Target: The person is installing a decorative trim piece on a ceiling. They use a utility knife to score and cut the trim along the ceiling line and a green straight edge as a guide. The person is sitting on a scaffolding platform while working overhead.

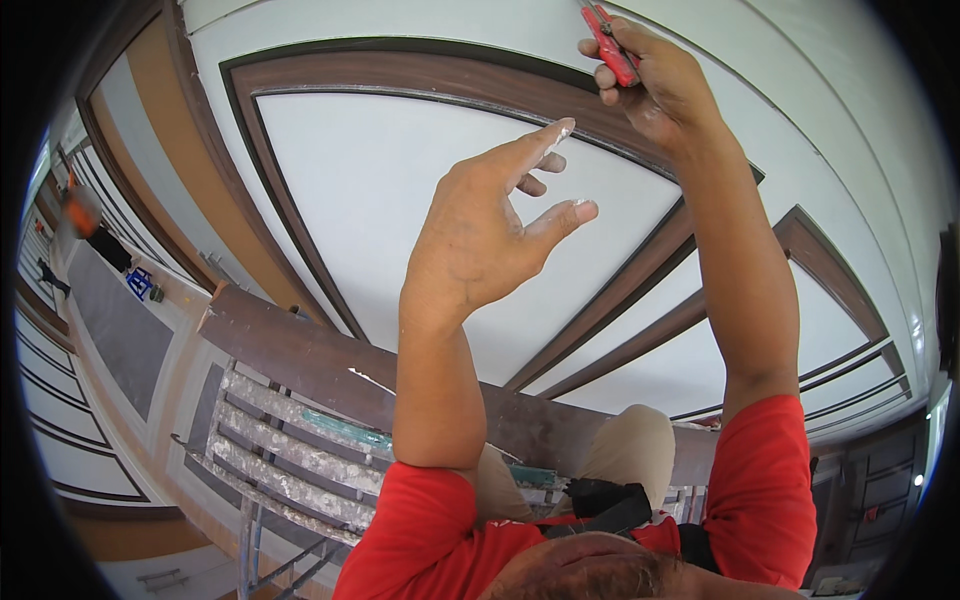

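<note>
The right hand (668, 88) clamped its fingers around a red tool (611, 46); the left hand (472, 238) held thumb and fingers apart.

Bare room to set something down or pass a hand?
Pass a hand: between the left hand and right forearm, before the white panel; depth unclear.
Set down: splattered slats left of the left arm, beside the green strip, though small items might slip through the gaps.
Crowded: between the red sleeves, with knees and black strap.
</note>
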Tool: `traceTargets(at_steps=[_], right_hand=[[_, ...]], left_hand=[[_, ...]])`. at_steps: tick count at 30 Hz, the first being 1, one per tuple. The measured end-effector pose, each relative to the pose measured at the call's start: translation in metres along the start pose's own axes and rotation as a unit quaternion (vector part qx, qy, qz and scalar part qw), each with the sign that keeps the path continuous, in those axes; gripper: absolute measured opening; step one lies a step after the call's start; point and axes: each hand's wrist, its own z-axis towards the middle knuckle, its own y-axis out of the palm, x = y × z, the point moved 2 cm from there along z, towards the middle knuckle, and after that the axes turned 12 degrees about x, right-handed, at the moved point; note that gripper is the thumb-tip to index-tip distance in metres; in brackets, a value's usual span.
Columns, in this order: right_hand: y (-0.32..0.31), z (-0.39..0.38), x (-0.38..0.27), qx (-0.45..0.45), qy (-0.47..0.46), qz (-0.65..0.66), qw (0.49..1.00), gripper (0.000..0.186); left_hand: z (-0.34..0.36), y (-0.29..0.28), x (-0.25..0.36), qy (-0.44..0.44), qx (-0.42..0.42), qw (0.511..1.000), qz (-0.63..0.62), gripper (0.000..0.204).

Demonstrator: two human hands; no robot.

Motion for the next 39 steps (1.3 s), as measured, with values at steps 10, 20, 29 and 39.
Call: traceTargets(at_steps=[10, 20, 29, 39], right_hand=[[0.036, 0.000, 0.016, 0.031, -0.019, -0.031, 0.999, 0.041], [0.069, -0.014, -0.005, -0.059, 0.011, -0.138, 0.989, 0.037], [0.068, 0.018, -0.024, -0.038, -0.431, -0.585, 0.686, 0.039], [0.054, 0.046, -0.030, -0.029, -0.427, -0.642, 0.636, 0.039]], left_hand=[[-0.001, -0.022, -0.004, -0.017, 0.025, 0.999, 0.014, 0.074], [-0.004, -0.048, -0.013, -0.030, 0.064, 0.997, -0.002, 0.073], [-0.006, -0.070, -0.018, -0.040, 0.109, 0.993, 0.010, 0.073], [-0.006, -0.073, -0.022, -0.021, 0.125, 0.992, -0.002, 0.073]])
